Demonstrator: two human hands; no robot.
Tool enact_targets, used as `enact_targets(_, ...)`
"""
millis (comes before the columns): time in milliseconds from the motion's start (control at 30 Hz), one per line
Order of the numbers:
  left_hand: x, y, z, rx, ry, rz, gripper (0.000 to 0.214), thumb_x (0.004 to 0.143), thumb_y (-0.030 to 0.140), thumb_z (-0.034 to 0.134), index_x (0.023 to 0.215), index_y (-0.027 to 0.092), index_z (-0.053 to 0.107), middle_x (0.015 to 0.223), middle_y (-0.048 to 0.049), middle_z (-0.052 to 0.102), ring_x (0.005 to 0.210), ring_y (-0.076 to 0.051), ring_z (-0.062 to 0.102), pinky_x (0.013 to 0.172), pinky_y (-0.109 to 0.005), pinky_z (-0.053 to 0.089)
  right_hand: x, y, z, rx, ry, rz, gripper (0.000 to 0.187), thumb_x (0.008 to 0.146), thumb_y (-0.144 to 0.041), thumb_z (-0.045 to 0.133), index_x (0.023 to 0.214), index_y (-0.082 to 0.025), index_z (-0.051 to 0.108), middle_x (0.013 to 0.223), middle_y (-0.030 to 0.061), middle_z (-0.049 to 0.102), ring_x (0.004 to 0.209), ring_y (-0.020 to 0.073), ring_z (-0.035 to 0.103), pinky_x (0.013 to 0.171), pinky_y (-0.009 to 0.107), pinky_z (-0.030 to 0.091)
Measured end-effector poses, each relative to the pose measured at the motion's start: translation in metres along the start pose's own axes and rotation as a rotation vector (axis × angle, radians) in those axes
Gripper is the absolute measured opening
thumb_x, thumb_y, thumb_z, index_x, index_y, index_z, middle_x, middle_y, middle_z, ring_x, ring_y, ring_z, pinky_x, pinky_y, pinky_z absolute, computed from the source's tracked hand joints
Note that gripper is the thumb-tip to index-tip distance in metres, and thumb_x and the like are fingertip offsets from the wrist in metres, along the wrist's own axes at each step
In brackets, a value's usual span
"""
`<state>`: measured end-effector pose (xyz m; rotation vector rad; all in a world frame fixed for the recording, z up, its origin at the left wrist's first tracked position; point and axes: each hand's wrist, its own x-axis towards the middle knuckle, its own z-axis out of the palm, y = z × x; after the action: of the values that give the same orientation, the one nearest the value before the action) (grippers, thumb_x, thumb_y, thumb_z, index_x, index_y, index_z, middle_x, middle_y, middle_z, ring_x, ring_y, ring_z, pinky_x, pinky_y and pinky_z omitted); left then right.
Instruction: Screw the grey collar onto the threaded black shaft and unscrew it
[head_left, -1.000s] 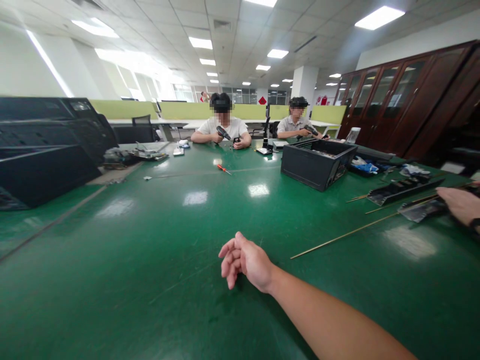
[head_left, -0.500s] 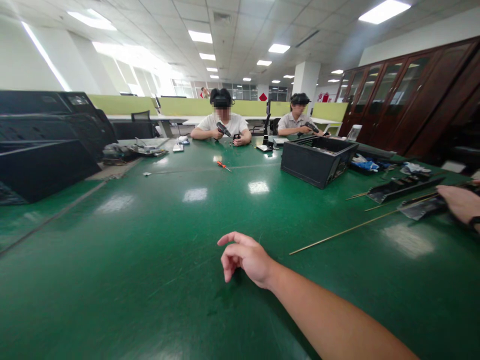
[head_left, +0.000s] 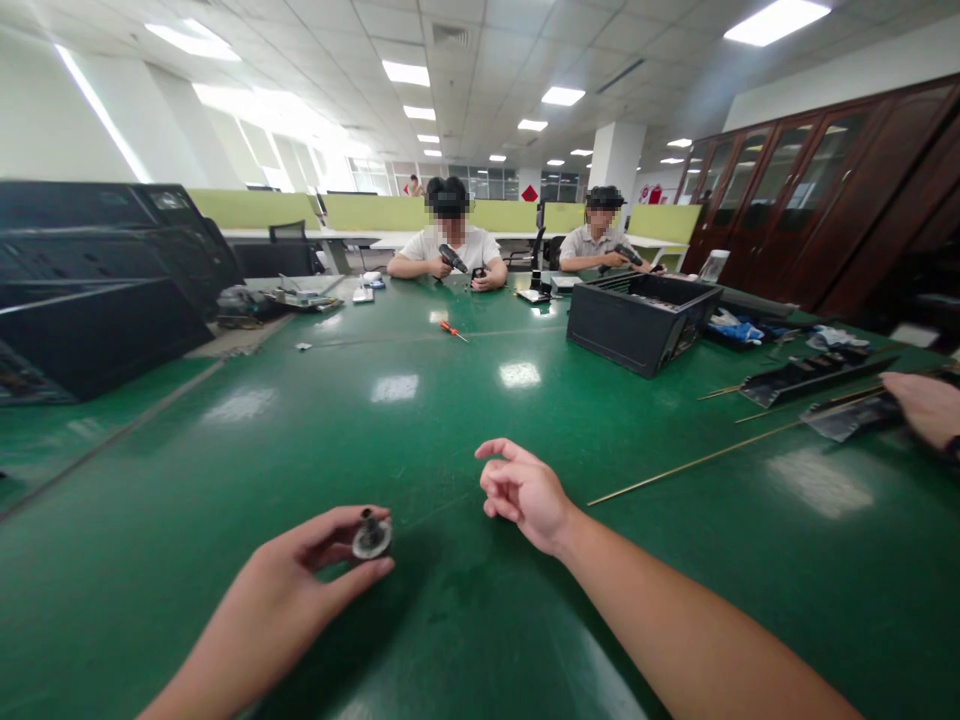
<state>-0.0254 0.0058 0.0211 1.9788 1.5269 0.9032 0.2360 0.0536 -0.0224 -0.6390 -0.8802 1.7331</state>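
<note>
My left hand (head_left: pixel 311 575) has come in low on the left, above the green table (head_left: pixel 442 440). Between its thumb and fingers it grips a small round metal part (head_left: pixel 371 537), with a pale, worn disc and a dark, short tube standing up from it. To the right, my right hand (head_left: pixel 529 495) hovers over the table with nothing visible in it. Its index finger stretches out while the other fingers curl loosely. A thin brass-coloured rod (head_left: pixel 694 463) lies on the table just right of that hand.
An open black computer case (head_left: pixel 626 330) stands right of centre; more dark cases (head_left: pixel 97 260) fill the left. An orange screwdriver (head_left: pixel 452 331) lies mid-table. Two people (head_left: pixel 450 240) work with drills across the table. Another person's hand (head_left: pixel 926 405) is at the right edge, beside black panels.
My left hand has entered from below, carrying the small round metal part. My right hand has shifted slightly right and up, its fingers curling more.
</note>
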Motion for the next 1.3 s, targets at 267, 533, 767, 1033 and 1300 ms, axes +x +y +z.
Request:
enact_targets(267, 0.026, 0.008, 0.049, 0.003, -0.024, 0.107, 0.031, 0.076, 0.037, 0.075, 0.103, 0.023, 0.074, 0.094, -0.0032, 0.077, 0.079, -0.022, 0.073, 0.077, -0.034, 0.059, -0.01, 0.008, -0.003, -0.949, -0.155, -0.279, 0.051, 0.059, -0.009, 0.056, 0.108, -0.023, 0.055, 0.091, -0.0029, 0.064, 0.051, 0.0069, 0.045, 0.049, 0.021, 0.033)
enact_targets(533, 0.018, 0.0, 0.056, -0.006, -0.04, 0.4, 0.021, 0.082, 0.029, 0.074, 0.103, 0.028, 0.073, 0.097, 0.0008, 0.075, 0.087, -0.016, 0.071, 0.079, -0.024, 0.056, -0.018, 0.01, 0.004, -1.198, -0.136, -0.387, 0.04, 0.071, -0.014, 0.068, 0.108, -0.025, 0.058, 0.088, -0.0039, 0.066, 0.059, 0.01, 0.052, 0.06, 0.022, 0.042)
enact_targets(767, 0.018, -0.005, 0.06, -0.006, 0.037, 0.364, 0.022, 0.077, 0.023, 0.076, 0.099, 0.027, 0.071, 0.09, 0.0042, 0.075, 0.079, -0.014, 0.071, 0.071, -0.02, 0.055, -0.02, 0.009, 0.004, -1.269, -0.097, -0.399, 0.023, 0.071, -0.012, 0.067, 0.091, -0.023, 0.062, 0.077, -0.0047, 0.063, 0.058, 0.0103, 0.05, 0.058, 0.022, 0.038)
enact_targets(1033, 0.019, -0.001, 0.06, -0.038, 0.049, 0.373, 0.022, 0.076, 0.02, 0.076, 0.098, 0.026, 0.072, 0.09, 0.0029, 0.075, 0.078, -0.013, 0.071, 0.071, -0.021, 0.056, -0.021, 0.013, 0.005, -1.226, -0.077, -0.358, 0.02, 0.072, -0.013, 0.068, 0.09, -0.022, 0.065, 0.066, -0.0064, 0.058, 0.053, 0.0092, 0.047, 0.054, 0.021, 0.035)
enact_targets(1300, 0.018, -0.003, 0.059, -0.041, 0.051, 0.379, 0.022, 0.076, 0.021, 0.077, 0.097, 0.026, 0.072, 0.088, 0.0028, 0.074, 0.077, -0.013, 0.07, 0.07, -0.021, 0.056, -0.018, 0.012, 0.003, -1.183, -0.099, -0.408, 0.013, 0.077, -0.018, 0.072, 0.088, -0.02, 0.076, 0.071, -0.0016, 0.069, 0.058, 0.0107, 0.056, 0.057, 0.021, 0.04)
